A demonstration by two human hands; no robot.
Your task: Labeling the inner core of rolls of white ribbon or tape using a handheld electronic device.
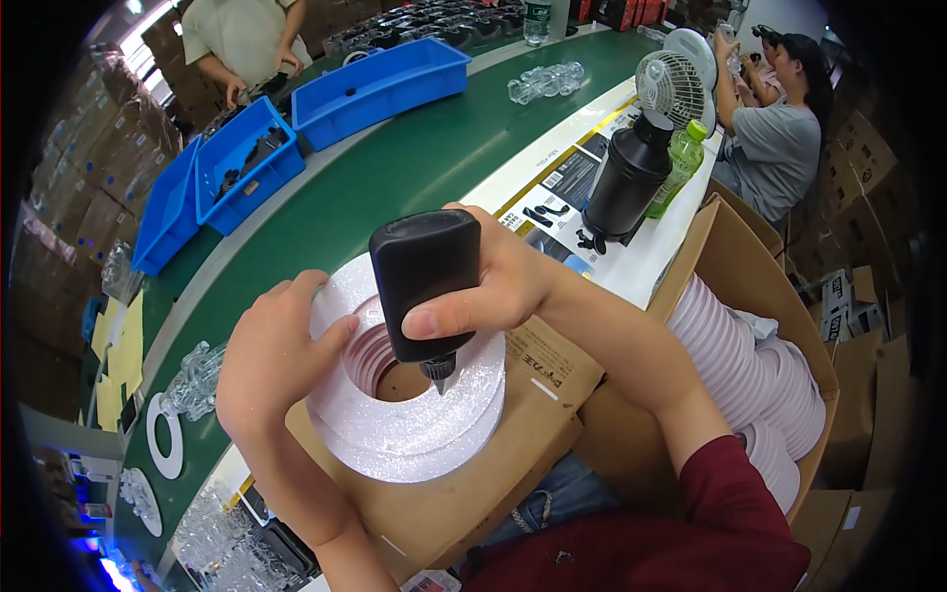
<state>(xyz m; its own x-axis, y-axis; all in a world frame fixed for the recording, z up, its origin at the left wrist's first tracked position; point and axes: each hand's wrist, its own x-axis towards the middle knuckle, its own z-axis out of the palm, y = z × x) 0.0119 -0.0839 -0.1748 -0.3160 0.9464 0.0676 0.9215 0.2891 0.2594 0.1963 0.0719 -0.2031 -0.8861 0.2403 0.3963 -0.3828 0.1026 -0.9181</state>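
My right hand (493,281) is wrapped round a black squeeze bottle (426,276), tipped so that its pointed nozzle aims down. The nozzle tip is at the upper face of a glittery white ring (414,449), close to its centre hole. Several such rings seem to lie stacked, since ridged layers show inside the hole. With fingers spread, my left hand (276,345) rests on the stack's left side, its thumb near the hole's rim. Beneath the rings is a brown cardboard box (464,513). Whether anything is coming out of the nozzle is too small to tell.
An open carton (834,395) of stacked white rings (740,365) stands at right. Beyond are a big black bottle (626,178), a green bottle (681,163) and a fan (671,87). Blue bins (385,91) sit on the green table (326,212). Other people work farther off.
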